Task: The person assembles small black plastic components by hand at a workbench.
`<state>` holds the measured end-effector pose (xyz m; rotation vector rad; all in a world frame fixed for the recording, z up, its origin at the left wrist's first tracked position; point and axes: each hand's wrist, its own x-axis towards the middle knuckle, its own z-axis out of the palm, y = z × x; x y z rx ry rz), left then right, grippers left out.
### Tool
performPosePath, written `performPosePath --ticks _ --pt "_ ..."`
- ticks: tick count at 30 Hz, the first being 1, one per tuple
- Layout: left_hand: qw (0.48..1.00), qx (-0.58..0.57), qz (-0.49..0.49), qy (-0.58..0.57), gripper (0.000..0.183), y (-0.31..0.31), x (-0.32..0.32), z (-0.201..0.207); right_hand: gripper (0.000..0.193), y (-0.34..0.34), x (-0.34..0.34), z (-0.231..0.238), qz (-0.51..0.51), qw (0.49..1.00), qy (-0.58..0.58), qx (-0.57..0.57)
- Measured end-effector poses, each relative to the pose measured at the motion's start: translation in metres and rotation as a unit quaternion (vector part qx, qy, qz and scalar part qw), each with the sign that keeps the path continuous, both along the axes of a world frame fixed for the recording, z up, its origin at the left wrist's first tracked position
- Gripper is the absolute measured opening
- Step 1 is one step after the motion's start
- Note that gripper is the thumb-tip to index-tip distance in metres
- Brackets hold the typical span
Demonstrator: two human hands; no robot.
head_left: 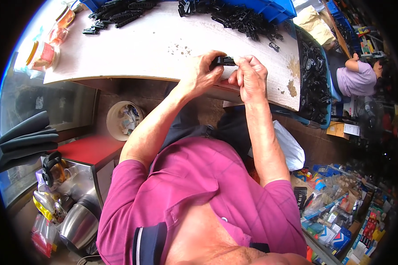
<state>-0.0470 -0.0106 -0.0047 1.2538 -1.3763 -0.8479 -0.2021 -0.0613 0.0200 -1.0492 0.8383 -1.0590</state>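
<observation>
Between my two hands, just above the table's near edge, is a small black plastic part [227, 61]. My left hand [204, 73] has its thumb and fingers closed round the part's left end. At the other end, my right hand [251, 75] pinches it with thumb and forefinger, the remaining fingers curled in. The fingers cover much of the part, so its exact kind does not show. Beyond my hands, similar black parts lie in a heap [241, 22] at the far right of the pale table [132, 53] and in another heap [117, 13] at the far left.
A blue crate [276, 9] stands at the back. Right of the table, a tub [314, 79] is full of black parts. Plastic jars [42, 55] sit on the left corner. A white bucket [115, 121] stands below on the floor. Another person [358, 78] is at far right.
</observation>
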Motion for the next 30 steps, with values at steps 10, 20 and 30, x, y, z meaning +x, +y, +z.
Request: performPosePath --ticks 10,20,30 --pt "0.995 0.004 0.054 0.086 0.025 -0.003 -0.008 0.016 0.014 -0.004 0.012 0.001 -0.009 1.0 0.005 0.0" --pt "0.96 -0.003 0.176 0.22 0.012 0.001 0.026 0.01 0.013 -0.025 0.037 0.015 0.003 0.996 0.083 0.033" --pt "0.953 0.017 0.153 0.261 0.033 0.006 0.034 0.012 0.032 -0.094 0.094 0.019 -0.096 0.949 0.301 -0.019"
